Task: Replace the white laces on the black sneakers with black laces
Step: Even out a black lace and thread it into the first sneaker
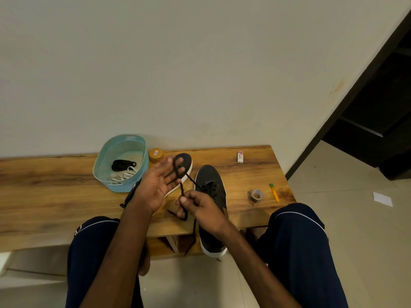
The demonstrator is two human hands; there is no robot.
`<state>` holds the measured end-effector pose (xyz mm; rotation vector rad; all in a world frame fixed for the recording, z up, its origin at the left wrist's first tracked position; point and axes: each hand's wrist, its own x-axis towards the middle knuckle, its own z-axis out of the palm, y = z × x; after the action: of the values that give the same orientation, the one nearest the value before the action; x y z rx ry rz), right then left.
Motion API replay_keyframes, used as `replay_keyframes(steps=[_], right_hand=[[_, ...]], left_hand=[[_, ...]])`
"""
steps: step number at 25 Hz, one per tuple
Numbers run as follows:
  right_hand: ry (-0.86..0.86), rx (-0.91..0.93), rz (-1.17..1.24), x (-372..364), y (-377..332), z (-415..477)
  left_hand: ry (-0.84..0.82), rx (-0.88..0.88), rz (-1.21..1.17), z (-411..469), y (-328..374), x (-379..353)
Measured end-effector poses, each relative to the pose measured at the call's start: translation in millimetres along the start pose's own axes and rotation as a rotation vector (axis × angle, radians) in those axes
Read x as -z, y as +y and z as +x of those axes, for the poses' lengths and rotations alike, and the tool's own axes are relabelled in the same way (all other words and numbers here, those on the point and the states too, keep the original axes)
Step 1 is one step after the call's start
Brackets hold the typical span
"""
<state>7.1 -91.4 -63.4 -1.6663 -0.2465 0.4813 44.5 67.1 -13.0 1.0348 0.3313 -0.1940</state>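
Black lace [182,189] ran from the eyelets of the laced black sneaker [213,196] up over the fingers of the left grip [159,183]. That hand was held palm-up with its fingers spread and nearly straight, the lace looped around them. From there the lace dropped to the right grip [195,206], which pinched it between thumb and forefinger. Its loose end lay curled on the desk [55,192].

The laced sneaker stood well to the right of the blue basket [142,167], its heel past the desk's near edge. A second black sneaker [185,162] lay just right of the basket, partly hidden behind the left grip, its white sole showing. Inside the basket sat a bundled black lace [123,164] and white laces [126,174]. An orange-lidded tin [156,154] stood just beside the basket's right wall. Farther right of the basket lay a small white-and-pink eraser [240,157], a tape roll [255,195] and a yellow marker [274,192].
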Motion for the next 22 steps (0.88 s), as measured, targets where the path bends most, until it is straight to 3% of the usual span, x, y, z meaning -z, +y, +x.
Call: replay_keyframes(steps=[3, 6, 8, 10, 12, 14, 18, 20, 22], right_hand=[[-0.071, 0.015, 0.023, 13.8, -11.6, -5.3], [0.086, 0.064, 0.065, 36.2, -25.8, -8.7], [0.212, 0.067, 0.096, 51.7, -31.5, -9.2], [0.293, 0.05, 0.124, 62.9, -32.5, -9.4], [0.39, 0.027, 0.144, 69.3, -29.7, -9.3], [0.453, 0.033, 0.156, 71.5, -28.9, -9.9], [0.398, 0.097, 0.122, 69.9, -32.2, -13.5], [0.295, 0.106, 0.01, 69.3, -31.8, -15.0], [0.19, 0.114, -0.142, 68.6, -27.5, -15.5]], left_hand=[[0.166, -0.03, 0.016, -1.8, 9.4, 6.9], [0.329, -0.061, 0.204, -1.0, 7.9, 9.1], [0.403, -0.203, 0.583, 4.4, 0.6, 16.0], [0.476, -0.315, 1.11, 10.4, -9.4, 23.8], [0.514, -0.278, 1.491, 13.3, -18.0, 26.6], [0.511, -0.191, 1.697, 13.8, -22.8, 27.0], [0.553, -0.105, 1.905, 7.6, -25.9, 20.7], [0.529, -0.235, 1.926, 4.8, -27.7, 13.1], [0.312, -0.468, 1.704, 5.0, -32.9, 4.3]])
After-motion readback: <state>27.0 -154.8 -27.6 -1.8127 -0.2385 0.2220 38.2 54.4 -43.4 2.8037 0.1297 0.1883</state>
